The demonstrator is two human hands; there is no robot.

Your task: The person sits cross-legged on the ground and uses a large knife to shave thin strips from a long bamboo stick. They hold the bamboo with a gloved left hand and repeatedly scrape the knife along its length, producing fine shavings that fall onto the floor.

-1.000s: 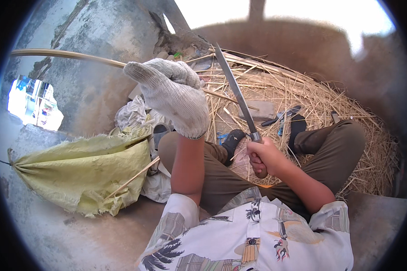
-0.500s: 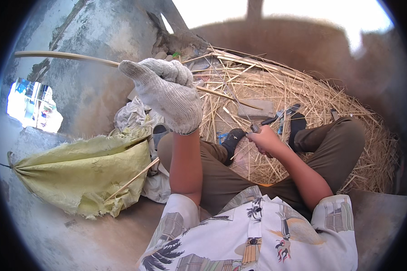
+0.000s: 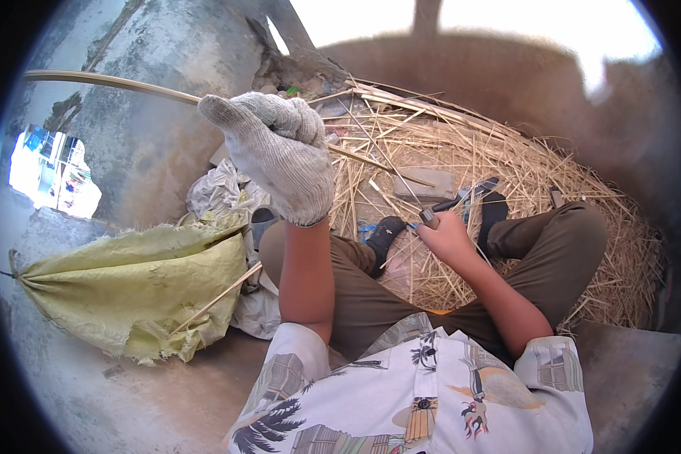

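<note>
My left hand (image 3: 276,151), in a knitted off-white glove, is raised and closed round a long, thin bamboo strip (image 3: 121,82). One end of the strip reaches far left toward the wall; the other slants down right, ending above a grey block (image 3: 427,184). Lower and to the right, my bare right hand (image 3: 448,238) is wrapped round the handle of a knife (image 3: 429,219). The long, narrow blade points up and left, passing close to the strip's right end. Whether blade and strip touch, I cannot tell.
Bamboo strips and shavings (image 3: 583,253) cover the floor ahead and to the right. A dark-handled tool (image 3: 467,194) lies beside the block between my feet. On the left are a yellow-green sack (image 3: 129,284), a thin stick (image 3: 216,299) and a rough wall (image 3: 170,60).
The strip's left end has risen slightly. My right hand has turned a little round the knife handle, and the blade has shifted slightly left. The left hand keeps its hold.
</note>
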